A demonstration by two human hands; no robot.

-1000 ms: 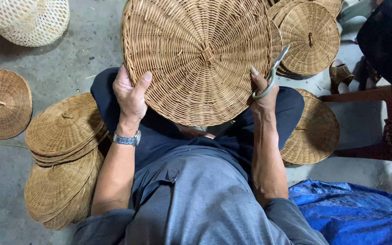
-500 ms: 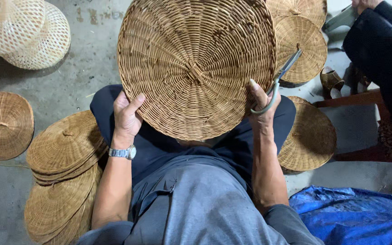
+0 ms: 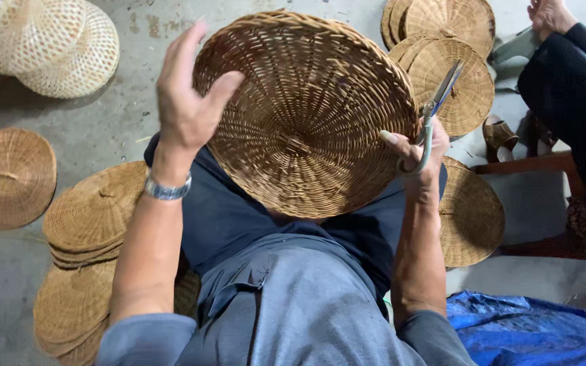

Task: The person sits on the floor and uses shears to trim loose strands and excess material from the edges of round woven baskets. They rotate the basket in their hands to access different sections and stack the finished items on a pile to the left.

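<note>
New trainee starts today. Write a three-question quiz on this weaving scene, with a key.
1. True or false: the right hand holds scissors against the round wicker tray.
2. What is on the left hand's wrist?
3. Where is the blue tarp: A) beside the left knee, B) lower right on the floor, C) under the pale baskets?

Key: 1 true; 2 a metal wristwatch; 3 B.
</note>
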